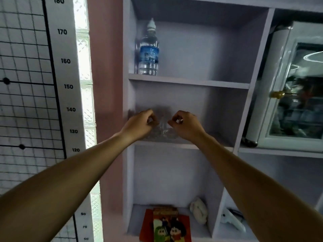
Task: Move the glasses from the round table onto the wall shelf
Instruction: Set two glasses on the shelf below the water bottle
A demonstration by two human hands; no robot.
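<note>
Two clear drinking glasses [162, 131] stand side by side on the middle board of the pale lilac wall shelf [183, 145], blurred and hard to tell apart. My left hand [141, 123] is curled over the left glass, fingertips pinched at its rim. My right hand [186, 125] is curled the same way at the rim of the right glass. Both forearms reach up into the compartment and hide parts of the glasses. The round table is out of view.
A water bottle [148, 51] with a blue label stands on the board above, at its left. The lower compartment holds a cartoon book [166, 224] and a small plush toy [199, 210]. A glass-door cabinet [293, 93] sits to the right, a height chart [66, 84] to the left.
</note>
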